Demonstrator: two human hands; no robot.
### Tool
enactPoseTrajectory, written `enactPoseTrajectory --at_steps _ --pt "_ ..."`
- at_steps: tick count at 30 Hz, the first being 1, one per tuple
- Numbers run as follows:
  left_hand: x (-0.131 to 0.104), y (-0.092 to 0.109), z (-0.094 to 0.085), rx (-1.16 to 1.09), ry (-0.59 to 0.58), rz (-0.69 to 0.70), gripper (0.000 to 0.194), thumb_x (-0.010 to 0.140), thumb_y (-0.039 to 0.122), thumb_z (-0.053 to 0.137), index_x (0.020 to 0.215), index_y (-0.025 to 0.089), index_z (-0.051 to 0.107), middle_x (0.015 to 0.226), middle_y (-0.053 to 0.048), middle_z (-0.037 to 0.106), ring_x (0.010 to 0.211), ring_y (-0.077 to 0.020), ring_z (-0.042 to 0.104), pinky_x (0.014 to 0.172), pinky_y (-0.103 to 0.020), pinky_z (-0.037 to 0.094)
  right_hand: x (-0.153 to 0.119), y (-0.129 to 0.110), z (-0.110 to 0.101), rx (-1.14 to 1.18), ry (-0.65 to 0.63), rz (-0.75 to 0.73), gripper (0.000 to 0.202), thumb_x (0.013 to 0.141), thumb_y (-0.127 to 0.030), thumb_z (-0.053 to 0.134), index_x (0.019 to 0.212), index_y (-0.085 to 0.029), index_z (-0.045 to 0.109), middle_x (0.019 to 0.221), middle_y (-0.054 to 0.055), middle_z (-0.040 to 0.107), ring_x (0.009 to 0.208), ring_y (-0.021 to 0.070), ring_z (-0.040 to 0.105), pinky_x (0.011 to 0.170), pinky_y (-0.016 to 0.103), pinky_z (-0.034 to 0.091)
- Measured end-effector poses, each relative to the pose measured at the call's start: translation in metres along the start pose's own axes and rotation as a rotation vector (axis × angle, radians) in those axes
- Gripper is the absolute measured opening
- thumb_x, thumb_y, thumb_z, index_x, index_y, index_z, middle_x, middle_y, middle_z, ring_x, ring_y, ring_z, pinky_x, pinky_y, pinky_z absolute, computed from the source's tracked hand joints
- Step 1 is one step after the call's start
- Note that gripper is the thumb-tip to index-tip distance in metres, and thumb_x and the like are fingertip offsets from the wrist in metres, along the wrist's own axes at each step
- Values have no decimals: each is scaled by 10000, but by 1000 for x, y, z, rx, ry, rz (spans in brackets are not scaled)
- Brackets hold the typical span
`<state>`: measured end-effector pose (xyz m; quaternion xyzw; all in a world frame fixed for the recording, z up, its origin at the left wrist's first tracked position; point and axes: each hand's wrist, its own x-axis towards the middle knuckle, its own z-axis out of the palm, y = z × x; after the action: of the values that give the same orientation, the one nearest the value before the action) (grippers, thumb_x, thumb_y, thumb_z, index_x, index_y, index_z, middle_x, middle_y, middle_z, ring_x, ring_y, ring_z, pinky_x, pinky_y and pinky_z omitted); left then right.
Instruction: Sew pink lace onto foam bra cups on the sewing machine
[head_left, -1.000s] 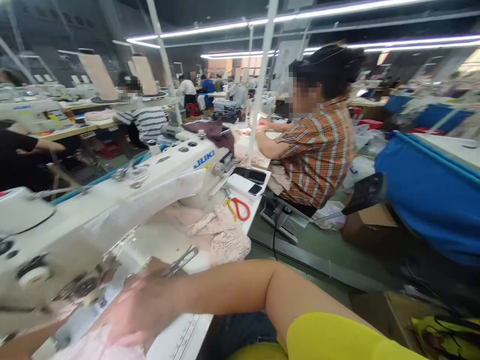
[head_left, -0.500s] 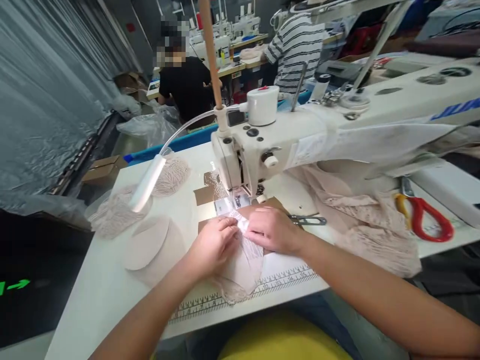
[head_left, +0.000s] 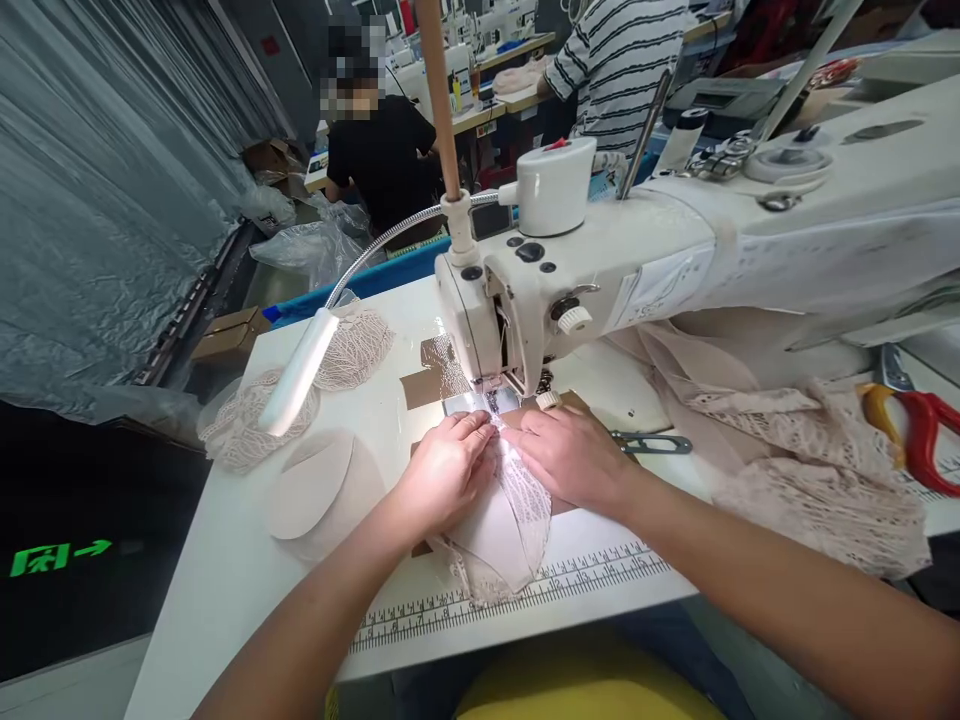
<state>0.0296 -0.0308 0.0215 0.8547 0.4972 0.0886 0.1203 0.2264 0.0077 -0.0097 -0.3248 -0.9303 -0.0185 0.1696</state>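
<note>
A pale beige lace fabric piece (head_left: 501,545) with a smooth panel lies under the sewing machine (head_left: 495,330), its top end at the presser foot (head_left: 493,395). My left hand (head_left: 454,470) grips the piece's left side, fingers bent and held together. On its right edge, just in front of the foot, my right hand (head_left: 566,455) pinches the fabric. The two hands' fingertips nearly meet there, and they hide part of the seam. The needle tip is too small to make out.
Left on the table are lace pieces (head_left: 352,350) and smooth round pieces (head_left: 311,485), beneath a lamp (head_left: 300,370). Small thread snips (head_left: 652,443), a lace heap (head_left: 817,490) and red-handled scissors (head_left: 926,440) lie right. A printed ruler (head_left: 450,608) runs along the front. Two people sit beyond.
The view has shifted, so the machine looks nearer and the scissors sit closer to the right edge. Both hands stay on the lace piece, with their fingertips closer together.
</note>
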Motion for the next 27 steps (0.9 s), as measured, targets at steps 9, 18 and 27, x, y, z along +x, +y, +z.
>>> enactPoseTrajectory --at_steps 9,18,27 --pt "10 -9 0 44 30 63 389 917 225 426 1248 54 537 1307 -175 504 1166 -283 501 1004 -441 452 6 0 1 7 54 47 203 861 -159 483 900 -189 680 704 17 591 632 152 468 633 320 261" --pt "15 -31 -9 -14 -43 182 430 851 147 464 1271 69 514 1328 -184 484 1242 -282 454 1066 -451 399 8 0 2 51 47 63 222 885 -188 456 831 -186 671 678 10 593 592 138 467 590 311 256" --pt "-15 10 -7 -61 66 31 210 860 164 492 1035 140 607 1023 -108 596 937 -242 547 818 -396 480 5 5 0 231 44 135 244 876 -147 449 841 -182 688 783 15 673 701 144 585 656 271 389"
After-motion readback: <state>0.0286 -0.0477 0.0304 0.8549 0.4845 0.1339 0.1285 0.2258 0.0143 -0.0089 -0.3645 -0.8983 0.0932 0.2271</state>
